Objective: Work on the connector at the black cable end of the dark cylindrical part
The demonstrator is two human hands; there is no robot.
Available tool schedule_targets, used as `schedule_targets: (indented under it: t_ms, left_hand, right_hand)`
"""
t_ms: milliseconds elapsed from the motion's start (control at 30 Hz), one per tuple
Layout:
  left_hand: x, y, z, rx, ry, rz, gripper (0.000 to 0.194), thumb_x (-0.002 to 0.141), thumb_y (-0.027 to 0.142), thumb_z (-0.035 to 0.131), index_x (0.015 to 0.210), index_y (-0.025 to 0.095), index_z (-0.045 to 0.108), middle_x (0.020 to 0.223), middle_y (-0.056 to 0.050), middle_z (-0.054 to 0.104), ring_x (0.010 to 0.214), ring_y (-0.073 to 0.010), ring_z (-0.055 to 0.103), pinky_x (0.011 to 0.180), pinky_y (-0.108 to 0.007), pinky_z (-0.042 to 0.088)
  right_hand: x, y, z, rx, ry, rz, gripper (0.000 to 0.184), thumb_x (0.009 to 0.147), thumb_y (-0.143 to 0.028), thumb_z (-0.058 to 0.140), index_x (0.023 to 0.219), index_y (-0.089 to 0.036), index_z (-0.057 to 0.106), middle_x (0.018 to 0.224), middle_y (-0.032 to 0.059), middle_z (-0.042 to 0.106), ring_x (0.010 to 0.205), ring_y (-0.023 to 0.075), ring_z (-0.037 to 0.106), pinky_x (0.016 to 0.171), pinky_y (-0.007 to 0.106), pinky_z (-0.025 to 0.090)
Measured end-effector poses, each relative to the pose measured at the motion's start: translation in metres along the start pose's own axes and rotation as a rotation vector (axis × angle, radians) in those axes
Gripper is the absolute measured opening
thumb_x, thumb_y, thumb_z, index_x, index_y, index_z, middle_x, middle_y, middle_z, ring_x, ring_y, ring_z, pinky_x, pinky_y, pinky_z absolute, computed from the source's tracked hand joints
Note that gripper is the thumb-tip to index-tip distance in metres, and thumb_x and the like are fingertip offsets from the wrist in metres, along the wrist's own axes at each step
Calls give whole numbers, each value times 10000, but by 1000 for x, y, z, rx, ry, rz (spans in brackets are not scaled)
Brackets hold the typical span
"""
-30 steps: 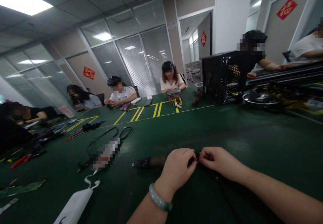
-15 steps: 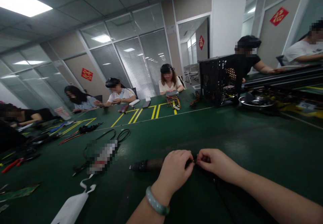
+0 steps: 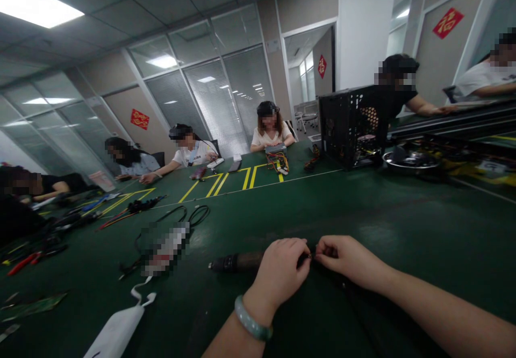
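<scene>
My left hand point(image 3: 280, 265), with a pale green bangle point(image 3: 252, 320) on its wrist, has thumb and fingertips pinched together close above the table. My right hand point(image 3: 341, 255) meets it fingertip to fingertip, also pinched. A tiny dark piece seems to sit between the fingertips, too small and shaded to name. Behind my left hand lies a dark cylindrical tool point(image 3: 236, 264), its narrow tip pointing left and its other end hidden by the hand. Below my right hand a thin dark cable point(image 3: 357, 307) runs down toward the table's near edge.
A white power bank-like block point(image 3: 116, 331) and a blurred packet point(image 3: 167, 250) lie to the left on the green table point(image 3: 250, 218). Farther left are red-handled pliers point(image 3: 24, 264) and a circuit board point(image 3: 34, 305). A black computer case point(image 3: 350, 127) and metal bowl point(image 3: 411, 164) stand at right.
My hands stay pinched together in nearly the same place. Across the table, a co-worker's arm has stretched out to the left. The view has shifted very slightly.
</scene>
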State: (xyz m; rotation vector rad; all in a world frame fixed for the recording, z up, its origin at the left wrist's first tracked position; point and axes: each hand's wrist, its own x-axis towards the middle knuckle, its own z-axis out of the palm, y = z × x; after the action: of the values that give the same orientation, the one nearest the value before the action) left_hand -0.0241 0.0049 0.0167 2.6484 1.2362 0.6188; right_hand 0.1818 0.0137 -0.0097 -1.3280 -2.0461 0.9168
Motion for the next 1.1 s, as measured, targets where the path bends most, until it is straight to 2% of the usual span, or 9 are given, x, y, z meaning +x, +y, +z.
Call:
schedule_targets:
  t_ms: [167, 367, 500, 667, 933, 1100]
  left_hand:
    - [0, 1, -1, 10, 5, -4, 161, 870, 210, 604, 1028, 243, 593, 1128, -2, 648, 1035, -191, 597, 945, -362, 443]
    - [0, -1, 0, 3, -23, 18, 129, 843, 173, 626, 952, 235, 596, 1189, 2, 625, 1088, -195, 576, 967, -369, 432]
    - [0, -1, 0, 2, -9, -23, 194, 863, 192, 607, 1049, 242, 584, 1159, -10, 638, 1056, -194, 593, 953, -370, 447]
    - [-1, -2, 0, -5, -33, -34, 99, 868, 224, 609, 965, 227, 592, 1129, -10, 647, 1032, -196, 600, 937, -368, 454]
    - [0, -2, 2, -5, -18, -25, 120, 857, 201, 611, 975, 223, 606, 1093, -9, 659, 1004, -190, 607, 918, -353, 459]
    - [0, -3, 2, -18, -17, -13, 109, 858, 201, 627, 961, 234, 611, 1076, 9, 663, 995, -184, 605, 916, -350, 455]
  right_hand:
    - [0, 1, 0, -19, 10, -11, 150, 865, -324, 591, 855, -200, 674, 758, -5, 681, 685, 149, 617, 580, 217, 409]
    - [0, 0, -1, 19, -9, -4, 151, 868, -334, 592, 858, -209, 678, 769, -8, 684, 688, 151, 620, 578, 219, 414]
    - [-1, -2, -2, 15, -15, -11, 145, 869, -327, 593, 862, -209, 678, 774, -6, 681, 697, 151, 619, 591, 221, 417]
    - [-2, -5, -3, -8, -1, -7, 146, 868, -324, 589, 863, -208, 676, 768, -4, 678, 688, 150, 616, 588, 226, 412]
    - [1, 3, 0, 9, 24, -6, 126, 850, -303, 583, 839, -195, 647, 713, -14, 645, 646, 138, 585, 550, 211, 387]
    - [1, 3, 0, 18, -7, -8, 110, 848, -289, 580, 849, -198, 642, 741, -11, 657, 666, 140, 596, 563, 210, 400]
